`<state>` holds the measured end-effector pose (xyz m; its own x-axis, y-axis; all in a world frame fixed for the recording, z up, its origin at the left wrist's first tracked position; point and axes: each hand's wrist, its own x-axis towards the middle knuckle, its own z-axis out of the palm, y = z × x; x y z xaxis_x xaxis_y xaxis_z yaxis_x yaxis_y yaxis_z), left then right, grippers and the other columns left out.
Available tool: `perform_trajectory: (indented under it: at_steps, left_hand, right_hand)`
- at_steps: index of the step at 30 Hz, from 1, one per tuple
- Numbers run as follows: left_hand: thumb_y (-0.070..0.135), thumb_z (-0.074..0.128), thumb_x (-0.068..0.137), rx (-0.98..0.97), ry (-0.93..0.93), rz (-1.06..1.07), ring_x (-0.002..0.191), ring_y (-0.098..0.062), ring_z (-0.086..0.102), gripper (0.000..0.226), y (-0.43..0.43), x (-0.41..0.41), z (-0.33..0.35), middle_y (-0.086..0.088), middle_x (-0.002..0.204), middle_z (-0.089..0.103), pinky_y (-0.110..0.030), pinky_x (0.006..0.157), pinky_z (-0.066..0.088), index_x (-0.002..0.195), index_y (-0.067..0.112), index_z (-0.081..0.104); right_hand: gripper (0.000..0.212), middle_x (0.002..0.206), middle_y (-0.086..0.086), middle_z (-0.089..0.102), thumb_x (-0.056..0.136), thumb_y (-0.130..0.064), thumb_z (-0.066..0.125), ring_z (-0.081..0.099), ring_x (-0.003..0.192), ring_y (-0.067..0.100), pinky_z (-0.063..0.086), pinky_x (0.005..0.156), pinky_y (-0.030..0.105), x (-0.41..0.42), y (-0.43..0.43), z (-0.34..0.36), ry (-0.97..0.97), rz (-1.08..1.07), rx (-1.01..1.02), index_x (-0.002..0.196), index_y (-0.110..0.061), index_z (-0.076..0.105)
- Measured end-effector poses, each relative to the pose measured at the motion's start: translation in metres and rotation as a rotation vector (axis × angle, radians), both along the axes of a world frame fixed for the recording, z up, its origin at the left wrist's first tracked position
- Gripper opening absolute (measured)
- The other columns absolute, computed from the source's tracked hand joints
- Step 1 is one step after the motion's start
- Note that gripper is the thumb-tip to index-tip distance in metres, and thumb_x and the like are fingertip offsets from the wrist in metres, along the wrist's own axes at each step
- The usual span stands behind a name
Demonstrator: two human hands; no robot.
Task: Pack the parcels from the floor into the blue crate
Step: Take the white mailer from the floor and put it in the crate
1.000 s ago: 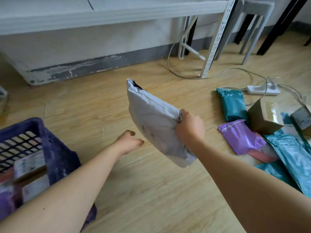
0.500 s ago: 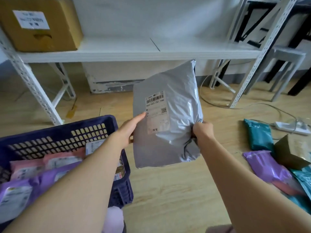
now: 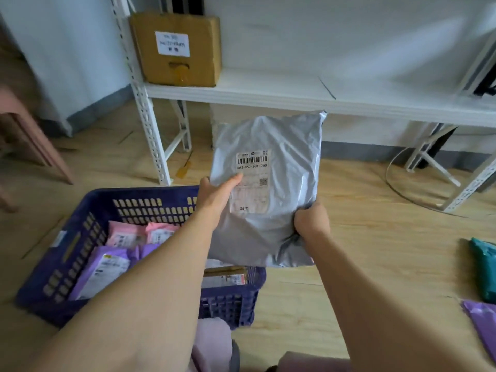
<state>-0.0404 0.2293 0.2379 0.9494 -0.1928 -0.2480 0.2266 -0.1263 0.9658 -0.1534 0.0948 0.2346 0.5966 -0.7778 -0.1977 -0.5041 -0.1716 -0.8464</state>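
Crate (image 3: pixel 150 193) sits on the floor (image 3: pixel 375 264), with pink parcels (image 3: pixel 126 234) near its back wall and a purple parcel (image 3: pixel 107 267) by its left wall. A grey parcel (image 3: pixel 284 146) is held up in the air over the crate's right side, label facing us. The left hand (image 3: pixel 214 200) grips its left edge, thumb on the label. The right hand (image 3: pixel 311 221) is curled tight round its lower right edge. A green parcel (image 3: pixel 484 267) lies at the floor's right edge. A brown box (image 3: pixel 177 47) sits on the shelf (image 3: pixel 268 89).

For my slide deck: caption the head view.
A grey parcel, gripped by the left hand and right hand, near the blue crate.
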Motion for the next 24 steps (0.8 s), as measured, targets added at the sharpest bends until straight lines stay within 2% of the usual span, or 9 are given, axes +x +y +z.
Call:
perform_trajectory:
  at_steps: [3, 6, 8, 10, 13, 15, 18, 20, 24]
  left_hand:
    - [0.058, 0.075, 0.065, 0.021, -0.053, 0.090, 0.133, -0.028, 0.039, 0.097, 0.028, 0.014, -0.005, -0.006, 0.146, 0.040, -0.042, 0.109, 0.032, 0.140, 0.012, 0.033]
    - [0.066, 0.077, 0.045, 0.042, -0.084, 0.164, 0.125, -0.027, 0.049, 0.111, 0.055, 0.028, -0.013, -0.007, 0.137, 0.051, -0.046, 0.107, 0.038, 0.135, 0.012, 0.040]
    - [0.062, 0.079, 0.046, 0.055, -0.071, 0.222, 0.115, -0.026, 0.056, 0.100, 0.073, 0.038, -0.018, -0.006, 0.124, 0.059, -0.042, 0.102, 0.043, 0.126, 0.011, 0.046]
    - [0.053, 0.082, 0.056, 0.075, -0.075, 0.268, 0.105, -0.022, 0.059, 0.079, 0.090, 0.045, -0.021, -0.002, 0.111, 0.061, -0.037, 0.095, 0.045, 0.115, 0.012, 0.050]
    - [0.046, 0.082, 0.061, 0.098, -0.105, 0.321, 0.104, -0.022, 0.060, 0.066, 0.117, 0.058, -0.029, -0.001, 0.106, 0.062, -0.040, 0.097, 0.046, 0.108, 0.015, 0.049]
    - [0.046, 0.080, 0.064, 0.182, -0.139, 0.319, 0.111, -0.021, 0.056, 0.072, 0.137, 0.065, -0.036, 0.000, 0.113, 0.058, -0.039, 0.102, 0.040, 0.119, 0.013, 0.046]
    - [0.044, 0.081, 0.064, 0.250, -0.179, 0.283, 0.126, -0.023, 0.046, 0.100, 0.165, 0.075, -0.045, -0.002, 0.138, 0.047, -0.039, 0.107, 0.035, 0.144, 0.019, 0.026]
    - [0.042, 0.079, 0.069, 0.312, -0.180, 0.283, 0.132, -0.024, 0.041, 0.101, 0.181, 0.081, -0.049, -0.002, 0.145, 0.040, -0.038, 0.109, 0.033, 0.147, 0.025, 0.018]
    - [0.043, 0.078, 0.069, 0.403, -0.167, 0.332, 0.133, -0.026, 0.040, 0.099, 0.208, 0.097, -0.065, -0.005, 0.148, 0.038, -0.040, 0.109, 0.033, 0.147, 0.031, 0.019]
  right_hand:
    - [0.036, 0.122, 0.016, 0.055, 0.087, -0.002, 0.041, 0.054, 0.110, 0.034, 0.041, 0.075, 0.033, 0.025, 0.022, -0.004, 0.030, 0.070, -0.030, 0.123, -0.004, 0.043]
    - [0.036, 0.131, 0.018, 0.048, 0.089, -0.006, 0.040, 0.050, 0.115, 0.036, 0.045, 0.091, 0.041, 0.049, 0.045, -0.007, 0.042, 0.103, -0.031, 0.124, -0.004, 0.042]
    - [0.035, 0.134, 0.019, 0.043, 0.092, -0.011, 0.040, 0.047, 0.118, 0.037, 0.044, 0.097, 0.044, 0.064, 0.060, -0.009, 0.070, 0.139, -0.076, 0.126, -0.004, 0.042]
    - [0.038, 0.137, 0.018, 0.038, 0.094, -0.014, 0.041, 0.044, 0.122, 0.036, 0.041, 0.101, 0.043, 0.077, 0.074, -0.010, 0.113, 0.178, -0.124, 0.131, -0.006, 0.041]
    - [0.041, 0.137, 0.016, 0.039, 0.092, -0.015, 0.044, 0.041, 0.124, 0.036, 0.041, 0.100, 0.043, 0.096, 0.095, -0.016, 0.133, 0.260, -0.128, 0.132, -0.008, 0.041]
    - [0.041, 0.136, 0.017, 0.043, 0.091, -0.015, 0.045, 0.043, 0.124, 0.036, 0.043, 0.099, 0.043, 0.106, 0.109, -0.020, 0.150, 0.314, -0.099, 0.131, -0.006, 0.041]
    - [0.048, 0.132, 0.015, 0.051, 0.092, -0.014, 0.044, 0.050, 0.120, 0.035, 0.045, 0.090, 0.036, 0.119, 0.128, -0.027, 0.177, 0.404, -0.053, 0.138, -0.006, 0.032]
    - [0.044, 0.127, 0.014, 0.056, 0.093, -0.012, 0.044, 0.054, 0.115, 0.033, 0.042, 0.079, 0.032, 0.126, 0.142, -0.033, 0.177, 0.455, -0.026, 0.135, -0.006, 0.033]
    - [0.041, 0.124, 0.014, 0.057, 0.093, -0.010, 0.044, 0.055, 0.114, 0.032, 0.040, 0.079, 0.030, 0.143, 0.170, -0.052, 0.221, 0.537, 0.014, 0.132, -0.004, 0.034]
